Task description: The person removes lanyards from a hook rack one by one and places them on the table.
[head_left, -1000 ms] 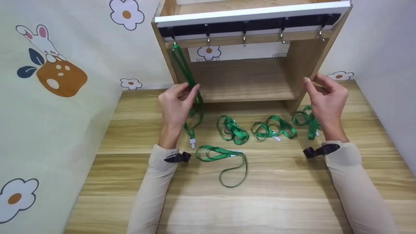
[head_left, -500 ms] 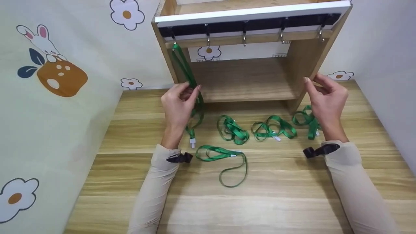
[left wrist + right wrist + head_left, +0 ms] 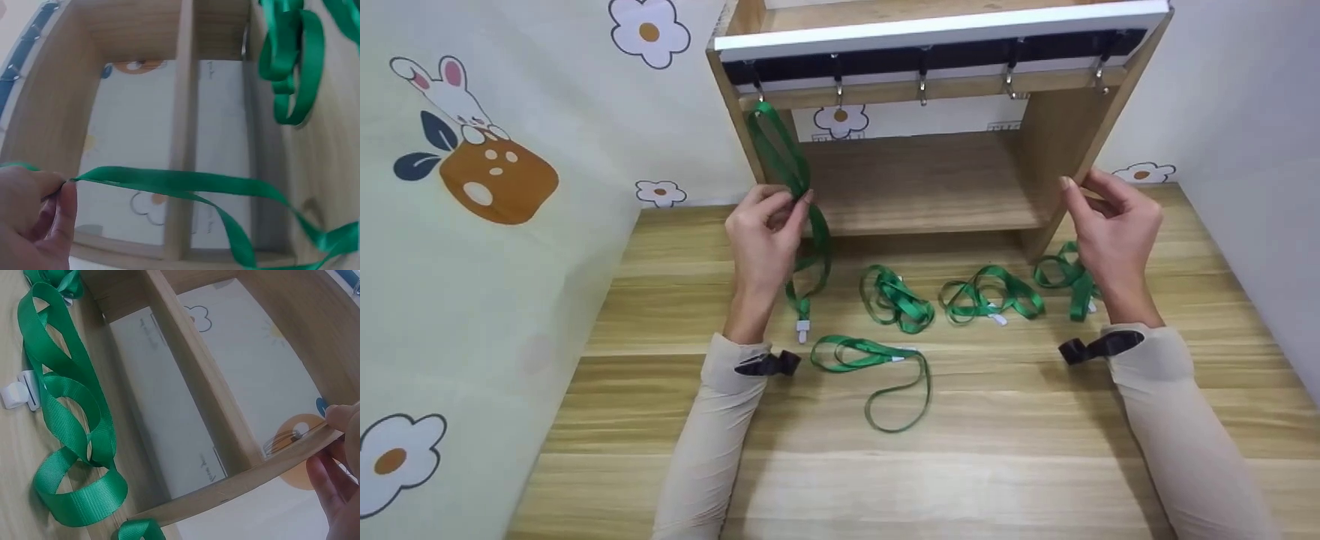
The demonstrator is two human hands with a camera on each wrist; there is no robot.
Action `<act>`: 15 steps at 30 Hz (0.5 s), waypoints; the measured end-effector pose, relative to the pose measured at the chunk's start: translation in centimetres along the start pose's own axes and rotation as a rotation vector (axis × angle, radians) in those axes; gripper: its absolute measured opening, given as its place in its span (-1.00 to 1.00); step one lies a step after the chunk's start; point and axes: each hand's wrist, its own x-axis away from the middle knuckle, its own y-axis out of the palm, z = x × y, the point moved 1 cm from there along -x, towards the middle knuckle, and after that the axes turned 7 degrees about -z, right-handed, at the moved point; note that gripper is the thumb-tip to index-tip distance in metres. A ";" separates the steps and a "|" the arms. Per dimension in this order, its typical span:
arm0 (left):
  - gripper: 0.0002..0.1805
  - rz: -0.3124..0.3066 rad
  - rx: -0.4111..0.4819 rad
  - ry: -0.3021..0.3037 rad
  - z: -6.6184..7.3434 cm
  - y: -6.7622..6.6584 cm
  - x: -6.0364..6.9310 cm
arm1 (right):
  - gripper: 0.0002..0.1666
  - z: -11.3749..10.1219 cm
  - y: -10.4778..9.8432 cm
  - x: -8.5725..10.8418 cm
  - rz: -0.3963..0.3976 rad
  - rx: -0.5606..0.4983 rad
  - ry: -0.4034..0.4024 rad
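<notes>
A green lanyard (image 3: 802, 177) hangs from the leftmost hook (image 3: 760, 91) of a wooden rack (image 3: 930, 184). My left hand (image 3: 761, 244) pinches its strap partway down between thumb and fingers. Below that hand the strap loops down to a white clip (image 3: 802, 330) by the tabletop. In the left wrist view the pinched lanyard (image 3: 169, 181) runs rightward from the fingertips as two bands. My right hand (image 3: 1117, 232) grips the front edge of the rack's right side panel; the right wrist view shows thumb and fingers on either side of this panel edge (image 3: 236, 482).
Several more green lanyards lie on the wooden table (image 3: 930, 487): one coiled (image 3: 911, 304), a second (image 3: 990, 300), a third beside the right forearm (image 3: 1069, 277), and one spread nearer the front (image 3: 855, 364). Bare metal hooks (image 3: 922, 86) line the rack's dark strip. Patterned walls (image 3: 510, 285) enclose the table.
My left hand has shifted slightly left, drawing the hanging strap with it, and the strap's upper loop looks wider. The right hand stays in place on the rack.
</notes>
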 end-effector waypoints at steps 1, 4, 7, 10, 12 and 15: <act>-0.78 0.003 0.003 0.007 0.1 -0.3 -0.1 | -0.60 0.0 0.0 0.0 -0.002 0.001 0.005; -0.81 0.019 0.002 0.038 0.7 -1.4 -0.5 | -0.60 0.0 0.1 0.1 -0.010 0.014 0.016; -0.84 0.045 -0.010 0.071 1.5 -2.6 -0.8 | -0.61 0.1 0.1 0.1 -0.011 0.017 0.013; -0.85 0.074 -0.019 0.108 2.4 -3.9 -0.9 | -0.62 0.2 0.1 0.1 -0.008 0.009 0.008; -0.86 0.093 -0.028 0.134 3.0 -4.7 -1.0 | -0.63 0.3 0.1 0.1 -0.006 -0.005 0.001; -0.86 0.120 -0.053 0.175 3.8 -5.9 -1.1 | -0.63 0.4 0.2 0.1 -0.004 -0.014 -0.008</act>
